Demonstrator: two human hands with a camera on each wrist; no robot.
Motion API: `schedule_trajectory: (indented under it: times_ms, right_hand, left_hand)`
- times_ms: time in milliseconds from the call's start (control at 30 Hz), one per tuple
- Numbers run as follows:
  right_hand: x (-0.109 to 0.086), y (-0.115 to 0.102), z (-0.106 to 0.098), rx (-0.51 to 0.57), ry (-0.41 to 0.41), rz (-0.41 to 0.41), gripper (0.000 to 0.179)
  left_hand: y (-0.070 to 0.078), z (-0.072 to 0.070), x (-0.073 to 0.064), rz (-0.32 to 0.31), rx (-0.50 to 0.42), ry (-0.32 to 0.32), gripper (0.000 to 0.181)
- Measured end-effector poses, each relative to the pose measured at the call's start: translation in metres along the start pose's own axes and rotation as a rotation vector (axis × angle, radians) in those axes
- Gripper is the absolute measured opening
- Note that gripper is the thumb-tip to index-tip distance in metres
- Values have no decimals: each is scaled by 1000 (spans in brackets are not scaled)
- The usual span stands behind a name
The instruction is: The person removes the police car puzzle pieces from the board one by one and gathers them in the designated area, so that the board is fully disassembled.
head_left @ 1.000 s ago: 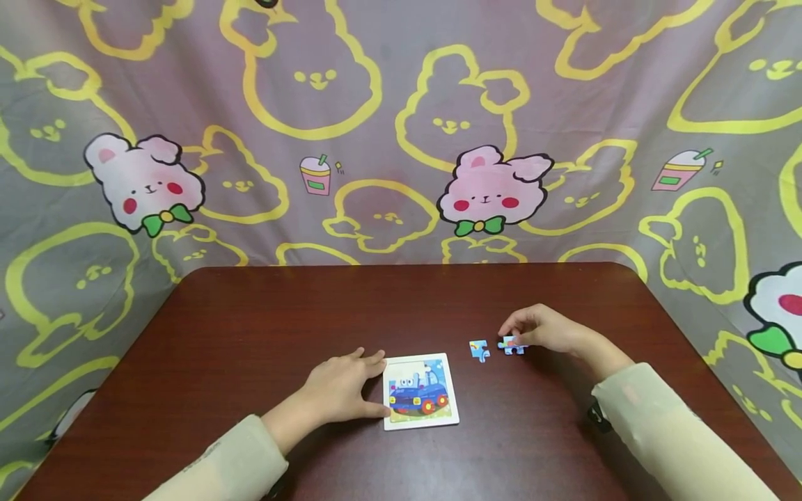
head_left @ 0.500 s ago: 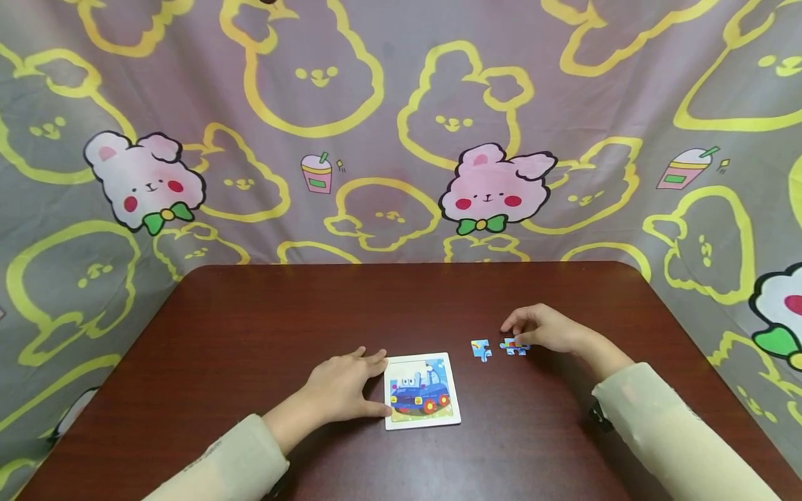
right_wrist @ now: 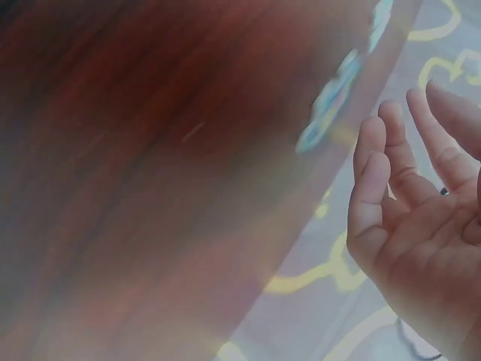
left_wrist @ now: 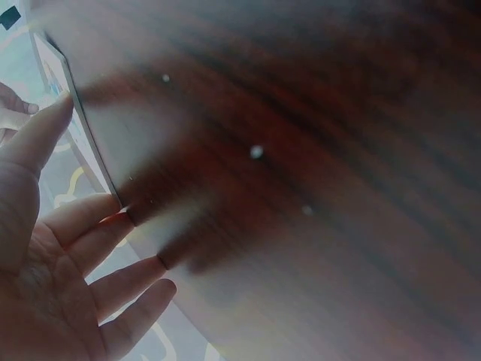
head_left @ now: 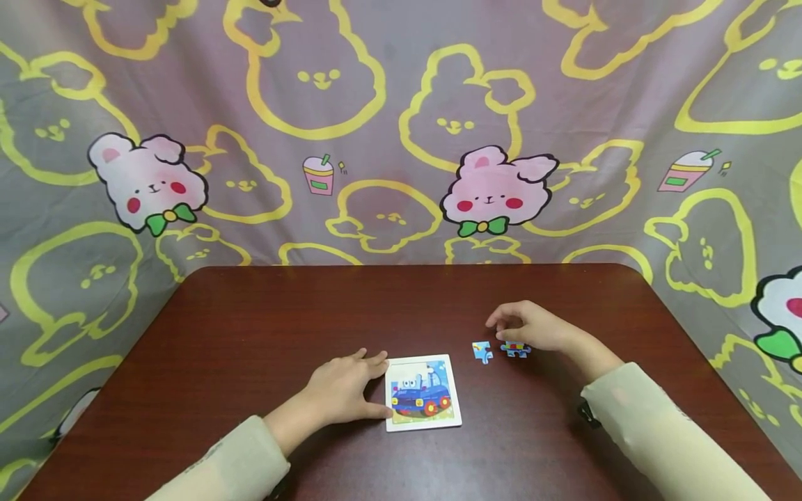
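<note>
A square puzzle tray (head_left: 426, 425) with a white rim and a blue cartoon car picture lies on the table; its upper-left part is pale and bare. My left hand (head_left: 338, 390) rests at its left edge, thumb and fingers spread and touching the rim. To the right lie two loose pieces: a light-blue puzzle piece (head_left: 482, 351) and a blue, red and yellow puzzle piece (head_left: 516, 350). Just above the latter, my right hand (head_left: 537, 327) hovers with loosely bent fingers. In the right wrist view, that hand (right_wrist: 421, 218) holds nothing, apart from the pieces.
The brown wooden table (head_left: 301, 299) has rounded far corners. Behind and at both sides hangs a grey curtain (head_left: 376, 153) with yellow outlines and pink rabbits.
My right hand has risen from the multicoloured puzzle piece and shifted slightly left, showing more of that piece. The left hand and the tray stay as they were.
</note>
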State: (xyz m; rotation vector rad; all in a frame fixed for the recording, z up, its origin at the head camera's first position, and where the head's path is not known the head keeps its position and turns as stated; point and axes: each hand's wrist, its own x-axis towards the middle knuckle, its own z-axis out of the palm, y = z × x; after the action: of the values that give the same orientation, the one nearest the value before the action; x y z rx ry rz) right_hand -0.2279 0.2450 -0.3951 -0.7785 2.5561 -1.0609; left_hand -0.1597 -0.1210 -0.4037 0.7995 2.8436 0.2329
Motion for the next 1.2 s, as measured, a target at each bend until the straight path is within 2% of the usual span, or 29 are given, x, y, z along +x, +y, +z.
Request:
schedule_trajectory:
  times_ms: [300,500,700,900,1200]
  right_hand:
    - [29,-43,34,-55,-89,-28,19]
    - [44,-61,58,-131,-158,-100,19]
    - [47,-68,70,-174,-229,-125,21]
    - [47,-70,74,-228,-259,-128,21]
    - [43,-69,77,-276,-245,-130,20]
  left_hand:
    - [-3,0,-1,-5,-4,8,81]
    - [-4,0,-3,-23,-12,10,81]
    - [-3,-1,-1,-7,-12,-2,81]
    - [-1,1,0,-7,-5,-7,81]
    - [-1,1,2,8,6,4,81]
